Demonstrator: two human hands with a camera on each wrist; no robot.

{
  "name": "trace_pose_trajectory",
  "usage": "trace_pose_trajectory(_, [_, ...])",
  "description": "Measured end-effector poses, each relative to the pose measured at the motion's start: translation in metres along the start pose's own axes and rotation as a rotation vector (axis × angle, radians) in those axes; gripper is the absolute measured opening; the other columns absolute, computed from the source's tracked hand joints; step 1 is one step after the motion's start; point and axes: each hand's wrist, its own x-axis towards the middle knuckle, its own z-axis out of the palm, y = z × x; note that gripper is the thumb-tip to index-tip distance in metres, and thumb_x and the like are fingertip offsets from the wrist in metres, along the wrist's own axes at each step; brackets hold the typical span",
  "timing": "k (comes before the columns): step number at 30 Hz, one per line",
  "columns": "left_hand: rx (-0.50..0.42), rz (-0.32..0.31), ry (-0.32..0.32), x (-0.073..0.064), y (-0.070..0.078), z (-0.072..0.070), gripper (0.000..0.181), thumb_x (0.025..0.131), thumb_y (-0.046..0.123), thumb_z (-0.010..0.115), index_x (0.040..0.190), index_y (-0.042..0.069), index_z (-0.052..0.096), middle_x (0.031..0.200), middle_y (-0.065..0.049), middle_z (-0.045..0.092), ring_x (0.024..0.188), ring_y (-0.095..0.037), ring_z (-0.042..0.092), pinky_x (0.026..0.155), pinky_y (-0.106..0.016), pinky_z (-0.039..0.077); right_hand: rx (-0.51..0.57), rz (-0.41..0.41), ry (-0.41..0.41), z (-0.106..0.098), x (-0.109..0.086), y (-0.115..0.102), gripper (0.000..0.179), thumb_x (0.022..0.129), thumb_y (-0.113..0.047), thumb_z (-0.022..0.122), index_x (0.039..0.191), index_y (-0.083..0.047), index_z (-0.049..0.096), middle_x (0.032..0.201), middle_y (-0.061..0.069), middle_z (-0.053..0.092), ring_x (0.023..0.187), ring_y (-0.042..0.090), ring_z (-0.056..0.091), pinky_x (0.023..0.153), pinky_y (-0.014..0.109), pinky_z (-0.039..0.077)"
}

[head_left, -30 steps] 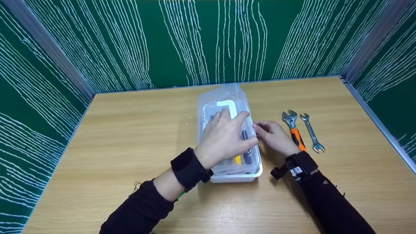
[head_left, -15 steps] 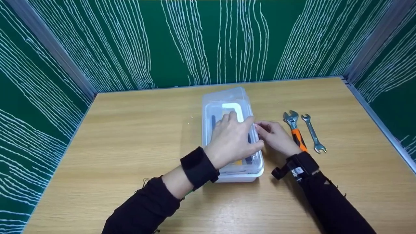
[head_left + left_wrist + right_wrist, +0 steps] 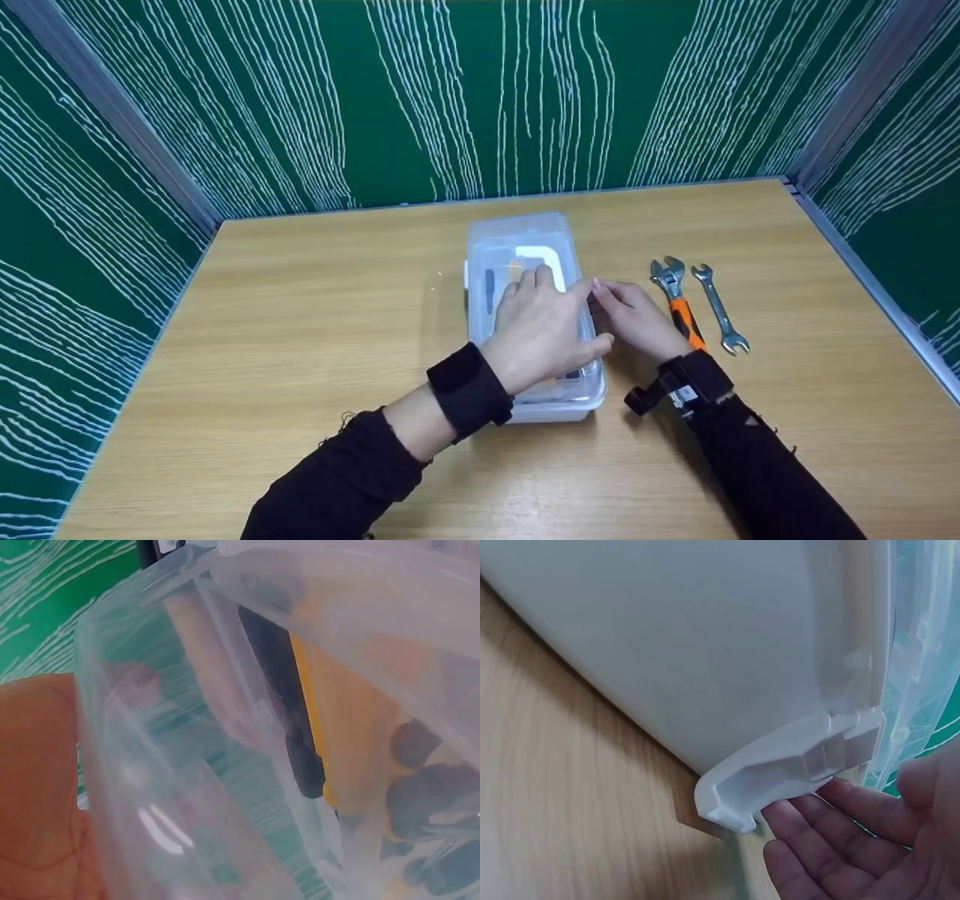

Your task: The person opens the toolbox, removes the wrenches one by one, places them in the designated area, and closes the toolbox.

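Observation:
In the head view a white plastic storage box (image 3: 551, 412) stands mid-table under its clear lid (image 3: 517, 225). My left hand (image 3: 536, 330) lies across the lid, its thumb out past the right edge. The left wrist view looks through the clear plastic at a black and yellow tool (image 3: 307, 720) and several dark-ended items. At the box's right side is my right hand (image 3: 634, 315). In the right wrist view its fingertips touch the edge of a white side latch (image 3: 780, 772), which hangs away from the wall; the thumb is by the lid's edge.
Right of the box lie an adjustable wrench (image 3: 681, 304) with an orange and black handle and an open-end wrench (image 3: 720, 309). Another white latch (image 3: 466, 275) shows on the box's left side. Green walls with white lines border the wooden table (image 3: 315, 315).
The lid's far end has come nearer and lower, so it sits more squarely over the box. My left hand has moved slightly right with it. The right hand stays at the box's side.

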Motion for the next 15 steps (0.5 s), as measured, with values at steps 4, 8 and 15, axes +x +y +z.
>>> trace_pose_trajectory(4, [-0.002, 0.005, -0.020, 0.000, 0.002, 0.003, 0.078, 0.097, 0.067, 0.067, 0.162, 0.027, 0.050, 0.153, -0.023, 0.055, 0.142, -0.035, 0.055, 0.120, -0.052, 0.048, -0.002, 0.015, -0.017, 0.001, 0.000, -0.001, 0.064, 0.115, -0.054, 0.039, 0.148, -0.005, 0.063, 0.147, 0.019, 0.066, 0.139, 0.037, 0.060, 0.123, 0.058, 0.044])
trace_pose_trajectory(8, [-0.004, 0.013, -0.025, -0.001, 0.002, 0.004, 0.076, 0.098, 0.068, 0.066, 0.160, 0.026, 0.052, 0.153, -0.023, 0.056, 0.147, -0.037, 0.052, 0.123, -0.054, 0.046, -0.027, -0.002, -0.025, 0.001, 0.000, -0.001, 0.057, 0.114, -0.049, 0.046, 0.148, -0.007, 0.062, 0.149, 0.017, 0.066, 0.137, 0.035, 0.063, 0.119, 0.056, 0.050])
trace_pose_trajectory(15, [-0.115, 0.055, -0.021, -0.001, -0.009, 0.002, 0.070, 0.100, 0.062, 0.068, 0.156, 0.024, 0.055, 0.152, -0.021, 0.058, 0.142, -0.036, 0.057, 0.119, -0.053, 0.051, -0.041, 0.020, -0.021, 0.001, -0.002, -0.001, 0.058, 0.112, -0.052, 0.049, 0.150, -0.009, 0.061, 0.151, 0.016, 0.064, 0.139, 0.036, 0.060, 0.121, 0.058, 0.047])
